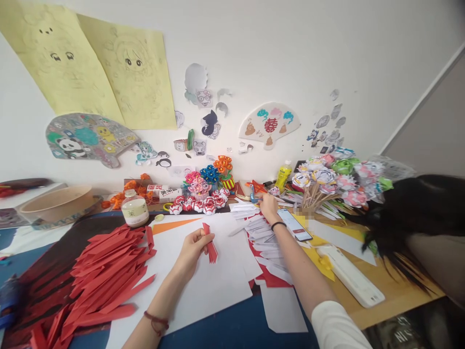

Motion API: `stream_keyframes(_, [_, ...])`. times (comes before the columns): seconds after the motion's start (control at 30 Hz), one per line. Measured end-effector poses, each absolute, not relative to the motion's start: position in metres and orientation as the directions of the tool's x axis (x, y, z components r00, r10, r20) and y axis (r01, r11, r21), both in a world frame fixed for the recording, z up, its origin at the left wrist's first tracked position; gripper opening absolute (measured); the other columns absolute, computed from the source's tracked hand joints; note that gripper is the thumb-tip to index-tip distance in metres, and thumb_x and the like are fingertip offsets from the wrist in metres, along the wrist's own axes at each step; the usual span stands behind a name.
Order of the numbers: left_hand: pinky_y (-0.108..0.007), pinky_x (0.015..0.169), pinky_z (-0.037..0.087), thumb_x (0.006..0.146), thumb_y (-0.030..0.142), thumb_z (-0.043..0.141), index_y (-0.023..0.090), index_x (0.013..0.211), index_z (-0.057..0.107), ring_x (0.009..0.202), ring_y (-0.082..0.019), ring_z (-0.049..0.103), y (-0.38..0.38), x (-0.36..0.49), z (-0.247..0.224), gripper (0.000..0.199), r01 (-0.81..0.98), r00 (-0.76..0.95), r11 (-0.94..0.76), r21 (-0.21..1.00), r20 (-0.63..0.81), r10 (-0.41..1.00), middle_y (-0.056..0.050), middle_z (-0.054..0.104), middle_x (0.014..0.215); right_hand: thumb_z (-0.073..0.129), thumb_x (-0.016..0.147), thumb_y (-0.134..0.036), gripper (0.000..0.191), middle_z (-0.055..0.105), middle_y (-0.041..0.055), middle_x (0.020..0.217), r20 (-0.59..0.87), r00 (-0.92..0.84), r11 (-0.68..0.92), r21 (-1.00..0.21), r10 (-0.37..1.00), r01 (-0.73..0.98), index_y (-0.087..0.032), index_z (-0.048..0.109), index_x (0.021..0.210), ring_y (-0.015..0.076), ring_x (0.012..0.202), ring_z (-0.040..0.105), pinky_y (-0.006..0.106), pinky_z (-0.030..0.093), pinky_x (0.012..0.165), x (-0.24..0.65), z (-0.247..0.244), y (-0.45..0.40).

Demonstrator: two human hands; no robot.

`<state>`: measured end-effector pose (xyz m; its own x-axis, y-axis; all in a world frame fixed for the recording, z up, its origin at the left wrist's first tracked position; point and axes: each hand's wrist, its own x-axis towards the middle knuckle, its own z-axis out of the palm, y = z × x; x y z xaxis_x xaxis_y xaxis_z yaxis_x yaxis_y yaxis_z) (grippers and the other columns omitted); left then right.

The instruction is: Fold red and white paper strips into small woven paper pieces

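My left hand (pixel 198 243) pinches a small folded strip of red paper (pixel 210 245) above a large white sheet (pixel 192 276). Stretched toward the back of the table, my right hand (pixel 269 207) has its fingers closed at what look like blue-handled scissors (pixel 255 198); they are small and partly hidden. Beneath my right forearm lie many white folded paper strips (pixel 263 237) on red paper. To the left of the sheet is a big pile of red folded paper strips (pixel 109 271).
Behind the sheet stand a glue jar (pixel 135 209), several red-and-white paper flowers (pixel 209 205) and a yellow bottle (pixel 283 175). A phone (pixel 294 224), a white case (pixel 352 276) and a paper-flower bouquet (pixel 327 179) lie to the right. Another person's dark hair (pixel 417 218) shows at the right edge.
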<state>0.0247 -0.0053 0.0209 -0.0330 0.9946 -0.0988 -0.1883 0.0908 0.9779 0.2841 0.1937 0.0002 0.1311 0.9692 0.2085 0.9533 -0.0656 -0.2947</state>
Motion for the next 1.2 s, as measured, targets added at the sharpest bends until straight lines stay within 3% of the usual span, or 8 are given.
stream_keyframes(0.23, [-0.022, 0.053, 0.031, 0.07, 0.037, 0.073, 0.017, 0.059, 0.044, 0.046, -0.007, 0.041, -0.006, 0.025, 0.02, 0.037, -0.188, -0.037, 0.099, 0.977, -0.108, 0.993, 0.007, 0.045, 0.048, 0.055, 0.078, -0.005, 0.028, 0.069, 0.015, 0.096, 0.251, -0.025, 0.101, -0.294, 0.968, 0.95, -0.011, 0.071, 0.1, 0.0241, 0.1, 0.061, 0.031, 0.04, 0.09, 0.259, 0.012, 0.184])
stream_keyframes(0.4, [-0.022, 0.054, 0.032, 0.071, 0.037, 0.073, 0.017, 0.06, 0.046, 0.047, -0.007, 0.04, -0.008, 0.029, 0.023, 0.035, -0.17, -0.06, 0.075, 0.983, -0.087, 0.994, 0.006, 0.045, 0.048, 0.051, 0.081, -0.003, 0.04, 0.062, 0.0196, 0.116, 0.383, -0.096, 0.233, -0.329, 0.919, 0.915, -0.011, 0.062, 0.118, 0.0283, 0.115, 0.051, 0.042, 0.031, 0.102, 0.237, 0.036, 0.153])
stream_keyframes(0.5, [-0.021, 0.054, 0.031, 0.073, 0.036, 0.072, 0.016, 0.06, 0.045, 0.048, -0.007, 0.04, -0.006, 0.028, 0.02, 0.036, -0.177, -0.085, 0.043, 0.983, -0.059, 0.995, 0.006, 0.045, 0.048, 0.051, 0.089, -0.017, 0.031, 0.066, 0.0113, 0.106, 0.492, -0.314, 0.581, -0.625, 0.812, 0.521, -0.016, 0.061, 0.118, 0.0217, 0.098, 0.06, 0.039, 0.044, 0.094, 0.206, 0.045, 0.115])
stream_keyframes(0.57, [-0.021, 0.053, 0.031, 0.074, 0.037, 0.071, 0.016, 0.06, 0.045, 0.048, -0.007, 0.04, -0.005, 0.025, 0.018, 0.035, -0.191, -0.111, 0.007, 0.982, -0.029, 0.993, 0.006, 0.045, 0.048, 0.054, 0.09, -0.032, 0.037, 0.066, 0.0077, 0.106, 0.415, -0.507, 0.566, -0.803, 0.755, 0.187, -0.021, 0.054, 0.125, 0.0177, 0.092, 0.063, 0.032, 0.051, 0.082, 0.184, 0.044, 0.084])
stream_keyframes(0.63, [-0.021, 0.052, 0.031, 0.074, 0.037, 0.071, 0.016, 0.062, 0.047, 0.049, -0.007, 0.04, -0.005, 0.023, 0.016, 0.034, -0.211, -0.135, -0.033, 0.977, 0.004, 0.991, 0.006, 0.046, 0.05, 0.06, 0.086, -0.04, 0.044, 0.064, 0.0078, 0.111, 0.345, -0.632, 0.473, -0.88, 0.694, 0.039, -0.022, 0.053, 0.126, 0.0168, 0.091, 0.064, 0.028, 0.053, 0.074, 0.167, 0.038, 0.057])
stream_keyframes(0.83, [-0.019, 0.045, 0.025, 0.073, 0.035, 0.072, 0.015, 0.065, 0.051, 0.046, -0.006, 0.038, -0.008, 0.022, 0.019, 0.029, -0.176, -0.163, -0.051, 0.983, 0.022, 0.986, 0.005, 0.047, 0.053, 0.068, 0.078, -0.036, 0.035, 0.064, 0.0034, 0.088, 0.298, -0.588, 0.345, -0.938, 0.752, -0.034, -0.017, 0.062, 0.106, 0.0123, 0.064, 0.058, 0.022, 0.049, 0.053, 0.152, 0.015, 0.03])
stream_keyframes(1.03, [-0.025, 0.059, 0.044, 0.07, 0.038, 0.073, 0.016, 0.066, 0.053, 0.069, -0.016, 0.059, -0.01, 0.031, 0.024, 0.03, -0.15, -0.098, -0.075, 0.986, 0.061, 0.993, -0.002, 0.062, 0.073, 0.061, 0.079, -0.024, 0.011, 0.055, -0.0023, 0.062, 0.399, -0.424, 0.474, -0.877, 0.813, 0.084, -0.015, 0.067, 0.076, 0.0104, 0.058, 0.046, 0.021, 0.039, 0.054, 0.156, 0.012, 0.029])
stream_keyframes(1.2, [-0.02, 0.047, 0.026, 0.072, 0.04, 0.073, 0.016, 0.07, 0.055, 0.05, -0.007, 0.04, -0.011, 0.027, 0.027, 0.03, -0.162, -0.096, 0.016, 0.987, -0.032, 0.995, 0.005, 0.046, 0.055, 0.06, 0.082, -0.03, 0.021, 0.048, -0.0038, 0.055, 0.384, -0.363, 0.434, -0.898, 0.849, 0.067, -0.015, 0.063, 0.068, 0.0099, 0.053, 0.043, 0.021, 0.035, 0.051, 0.156, 0.015, 0.03])
